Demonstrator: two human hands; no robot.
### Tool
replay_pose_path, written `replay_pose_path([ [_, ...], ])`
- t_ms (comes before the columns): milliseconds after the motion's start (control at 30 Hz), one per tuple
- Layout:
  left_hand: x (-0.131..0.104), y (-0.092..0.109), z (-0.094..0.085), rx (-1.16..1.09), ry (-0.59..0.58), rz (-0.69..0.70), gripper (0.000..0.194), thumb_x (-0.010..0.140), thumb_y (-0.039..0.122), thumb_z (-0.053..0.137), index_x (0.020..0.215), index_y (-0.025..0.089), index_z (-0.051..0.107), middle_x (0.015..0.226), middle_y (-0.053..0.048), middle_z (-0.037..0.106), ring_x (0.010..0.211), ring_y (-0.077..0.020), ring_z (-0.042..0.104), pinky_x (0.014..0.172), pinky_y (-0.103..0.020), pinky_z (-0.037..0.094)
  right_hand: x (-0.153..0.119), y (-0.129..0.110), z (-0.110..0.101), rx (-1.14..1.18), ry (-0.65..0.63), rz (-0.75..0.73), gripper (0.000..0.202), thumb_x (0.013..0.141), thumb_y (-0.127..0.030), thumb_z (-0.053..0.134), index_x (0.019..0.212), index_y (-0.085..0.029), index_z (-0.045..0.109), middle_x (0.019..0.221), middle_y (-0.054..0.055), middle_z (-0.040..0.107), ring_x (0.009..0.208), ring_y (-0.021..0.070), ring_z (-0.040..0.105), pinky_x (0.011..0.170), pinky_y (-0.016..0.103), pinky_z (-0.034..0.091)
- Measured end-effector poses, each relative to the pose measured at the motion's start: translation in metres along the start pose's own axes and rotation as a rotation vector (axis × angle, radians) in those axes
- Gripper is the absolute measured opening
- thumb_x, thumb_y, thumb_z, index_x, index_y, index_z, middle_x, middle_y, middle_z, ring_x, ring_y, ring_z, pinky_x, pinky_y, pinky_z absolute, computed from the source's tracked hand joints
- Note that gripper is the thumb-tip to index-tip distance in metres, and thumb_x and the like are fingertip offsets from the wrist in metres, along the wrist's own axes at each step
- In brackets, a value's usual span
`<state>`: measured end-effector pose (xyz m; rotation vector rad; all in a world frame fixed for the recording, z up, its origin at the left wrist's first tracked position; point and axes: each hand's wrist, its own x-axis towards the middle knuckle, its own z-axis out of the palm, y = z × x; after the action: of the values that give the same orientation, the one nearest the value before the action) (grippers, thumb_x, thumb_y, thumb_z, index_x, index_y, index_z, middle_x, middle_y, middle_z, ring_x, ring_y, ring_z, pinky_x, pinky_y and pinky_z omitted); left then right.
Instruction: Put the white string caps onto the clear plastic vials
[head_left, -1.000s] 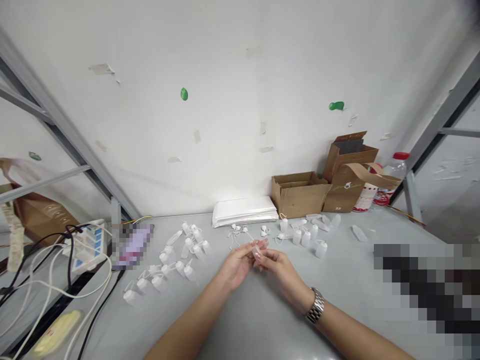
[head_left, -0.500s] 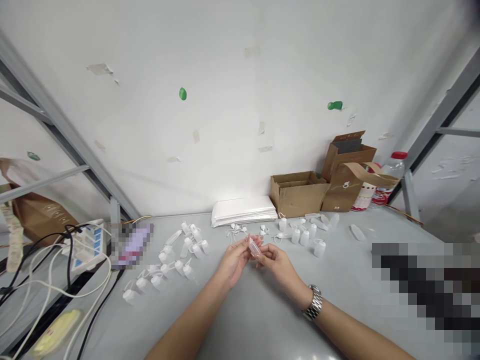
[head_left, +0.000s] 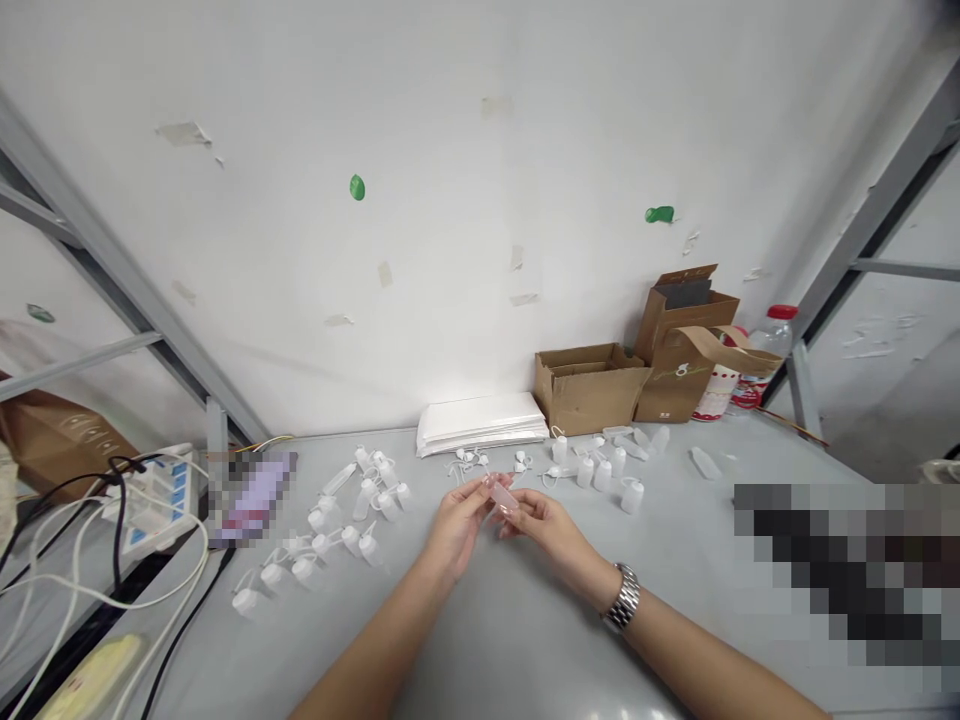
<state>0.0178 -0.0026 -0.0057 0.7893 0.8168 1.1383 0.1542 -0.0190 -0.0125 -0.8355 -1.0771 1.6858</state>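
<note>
Over the middle of the grey table, my right hand point(head_left: 546, 527) holds a small translucent plastic squeeze bottle point(head_left: 505, 497) tilted toward the upper left. My left hand point(head_left: 457, 522) is closed at the bottle's top end, its fingertips covering the neck. Whether a cap sits under those fingers cannot be made out. Just beyond my hands lie small white caps with straps point(head_left: 469, 458). Several capped squeeze bottles point(head_left: 366, 497) are grouped on the left. More bottles point(head_left: 602, 474) stand on the right, and a few uncapped ones point(head_left: 634, 443) lie behind them.
A stack of white sheets point(head_left: 480, 422) lies against the wall, beside an open cardboard box point(head_left: 596, 400). Farther right are a brown paper bag point(head_left: 675, 385) and a red-capped bottle point(head_left: 772, 340). On the left are a power strip point(head_left: 161, 500) with tangled cables and a yellow object point(head_left: 94, 675).
My left fingers have closed over the bottle's top end, which showed before. The bottle stays between my hands. The whole view has shifted slightly.
</note>
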Motion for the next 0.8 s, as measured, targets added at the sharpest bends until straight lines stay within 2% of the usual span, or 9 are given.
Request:
replay_pose_path([
  [267, -0.0026, 0.0049, 0.0047, -0.019, -0.044, -0.01, 0.035, 0.071, 0.04, 0.061, 0.094, 0.013, 0.067, 0.097, -0.012, 0.067, 0.09, -0.0201, 0.059, 0.082, -0.031, 0.042, -0.0027, -0.001, 0.0024, -0.017, -0.025, -0.006, 0.037, 0.069, -0.051, 0.061, 0.078, -0.015, 0.063, 0.069, 0.004, 0.065, 0.059, 0.0128, 0.054, 0.063, 0.028, 0.04],
  [467, -0.0036, 0.0036, 0.0054, 0.053, -0.029, 0.058, 0.029, 0.067, 0.035, 0.066, 0.083, 0.012, 0.07, 0.095, -0.013, 0.067, 0.096, -0.0238, 0.057, 0.087, -0.034, 0.039, -0.0039, 0.0014, 0.0031, -0.041, 0.003, -0.03, 0.036, 0.069, -0.05, 0.061, 0.074, -0.014, 0.063, 0.066, 0.004, 0.064, 0.057, 0.0121, 0.052, 0.062, 0.027, 0.039],
  [567, -0.0043, 0.0033, 0.0065, 0.022, -0.054, 0.048, 0.027, 0.065, 0.033, 0.068, 0.083, 0.013, 0.07, 0.096, -0.013, 0.067, 0.102, -0.0244, 0.054, 0.092, -0.036, 0.035, -0.0041, 0.0019, 0.0027, 0.025, 0.022, -0.024, 0.033, 0.067, -0.046, 0.064, 0.069, -0.014, 0.064, 0.063, 0.004, 0.063, 0.056, 0.012, 0.051, 0.061, 0.026, 0.037],
  [800, -0.0078, 0.0065, 0.0086, -0.043, -0.134, -0.002, 0.023, 0.07, 0.028, 0.065, 0.088, 0.014, 0.069, 0.106, -0.011, 0.064, 0.104, -0.0216, 0.053, 0.095, -0.034, 0.033, -0.0029, 0.0016, 0.002, 0.27, -0.088, 0.055, 0.023, 0.068, -0.035, 0.066, 0.065, -0.013, 0.064, 0.062, 0.005, 0.061, 0.058, 0.0117, 0.05, 0.063, 0.027, 0.037],
])
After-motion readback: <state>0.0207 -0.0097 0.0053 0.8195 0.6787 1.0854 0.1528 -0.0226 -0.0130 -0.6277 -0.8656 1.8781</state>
